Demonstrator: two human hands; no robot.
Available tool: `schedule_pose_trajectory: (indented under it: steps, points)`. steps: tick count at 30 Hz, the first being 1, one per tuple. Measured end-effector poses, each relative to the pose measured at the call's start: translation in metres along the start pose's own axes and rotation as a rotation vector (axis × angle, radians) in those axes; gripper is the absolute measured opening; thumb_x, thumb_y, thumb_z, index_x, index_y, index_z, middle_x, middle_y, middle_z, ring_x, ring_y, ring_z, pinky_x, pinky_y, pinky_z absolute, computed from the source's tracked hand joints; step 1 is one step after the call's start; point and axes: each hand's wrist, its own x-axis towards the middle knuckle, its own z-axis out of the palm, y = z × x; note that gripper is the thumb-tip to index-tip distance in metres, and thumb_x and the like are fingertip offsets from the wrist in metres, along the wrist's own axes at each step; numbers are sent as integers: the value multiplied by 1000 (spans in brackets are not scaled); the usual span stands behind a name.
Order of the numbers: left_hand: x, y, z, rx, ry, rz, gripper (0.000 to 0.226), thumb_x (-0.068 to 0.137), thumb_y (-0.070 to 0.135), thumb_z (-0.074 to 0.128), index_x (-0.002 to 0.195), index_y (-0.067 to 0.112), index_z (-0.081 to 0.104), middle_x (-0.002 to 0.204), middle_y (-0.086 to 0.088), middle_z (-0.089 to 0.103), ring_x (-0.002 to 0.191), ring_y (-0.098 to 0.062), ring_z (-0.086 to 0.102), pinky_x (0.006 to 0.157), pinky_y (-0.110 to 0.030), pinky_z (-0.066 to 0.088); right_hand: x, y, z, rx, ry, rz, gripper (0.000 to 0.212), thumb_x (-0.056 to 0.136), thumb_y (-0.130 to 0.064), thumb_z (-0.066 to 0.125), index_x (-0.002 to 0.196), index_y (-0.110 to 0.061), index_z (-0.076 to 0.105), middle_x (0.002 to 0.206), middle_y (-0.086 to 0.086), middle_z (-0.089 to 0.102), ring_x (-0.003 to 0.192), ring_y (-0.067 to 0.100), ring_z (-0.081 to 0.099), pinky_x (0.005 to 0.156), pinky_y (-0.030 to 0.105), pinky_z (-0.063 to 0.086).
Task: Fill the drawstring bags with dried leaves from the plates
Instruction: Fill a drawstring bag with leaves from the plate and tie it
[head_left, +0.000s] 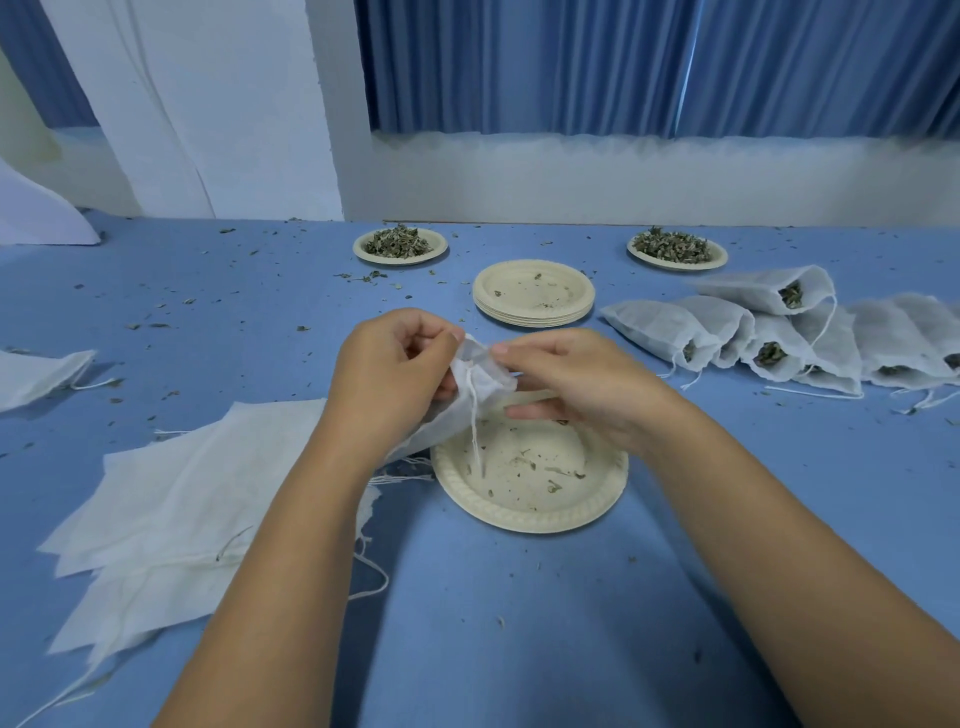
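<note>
Head view: left hand (395, 364) and right hand (571, 384) pinch mouth of drawstring bag (480, 382), held above near plate (519, 524), which holds only crumbs. Done, by look: filled bags (727, 322) in row at right, stack of emptied plates (535, 291) behind. Left: pile of flat bags (182, 493), far-left plate (410, 261) and far-right plate (675, 266), both heaped with dried leaves (397, 241). Held bag's contents hidden by hands; rightmost bags cut off.

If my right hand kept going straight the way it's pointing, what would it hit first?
Probably the left hand, which pinches the same bag mouth just ahead of the right hand; depth is unclear.
</note>
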Motion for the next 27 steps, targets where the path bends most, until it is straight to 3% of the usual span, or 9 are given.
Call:
schedule_pose_trajectory:
  steps: [4,8,12,16,18,20,23,25,27]
  points:
    - [2,0,-3,-64,28,-32,15,93,16,64,80,12,70,57,-2,63,49,-7,57,54,-21,55,-8,-4,-20,-524,-18,88,15,94,-17,60,97,-18,75,96,2,74,79,13,68,77,29,60]
    - [1,-1,-1,-34,12,-23,15,93,17,63,81,14,70,52,6,61,48,-5,57,53,-18,54,-16,1,-13,-985,-161,188,20,84,-24,73,104,-29,70,97,-10,68,87,12,68,76,25,54]
    - [0,-1,-1,-44,14,-30,16,94,17,63,80,14,70,51,6,60,47,-4,57,49,-15,51,-16,-3,-10,-937,-67,116,26,93,-8,54,102,-26,70,101,1,71,89,19,68,75,29,56]
    - [0,0,-1,-30,10,-31,17,94,17,63,78,17,69,51,8,60,47,-3,57,49,-15,51,-10,0,-8,-1209,16,171,39,92,4,47,125,-8,64,134,9,58,123,27,56,99,38,49]
    - [0,0,0,-19,6,-30,17,94,17,63,78,18,69,51,9,60,47,-3,58,49,-14,49,-10,3,-3,-1231,-34,209,46,88,10,48,130,-4,60,136,15,56,125,29,54,100,40,48]
    - [1,0,0,-9,6,-27,17,94,17,63,79,17,70,51,9,60,47,-3,58,49,-14,50,-12,1,-2,-1156,-72,170,47,87,12,46,122,-11,68,124,5,65,112,23,62,91,34,53]
    - [1,0,-1,-26,10,-32,15,94,16,63,80,15,70,51,7,61,47,-3,58,49,-15,51,-14,0,-7,-990,-108,122,41,90,4,47,106,-21,75,83,-18,63,79,4,62,67,16,52]
    - [0,0,-2,-30,8,-31,16,93,16,63,79,15,70,51,7,60,47,-3,58,49,-15,51,-15,3,-8,-988,-114,102,22,90,-12,63,105,-25,74,77,-20,59,72,-1,58,58,12,44]
    - [0,0,-2,-24,2,-30,16,93,16,63,79,15,70,53,5,61,47,-4,57,49,-15,51,-15,7,-4,-999,-129,89,21,83,-27,76,103,-26,71,80,-19,57,76,-1,57,63,16,45]
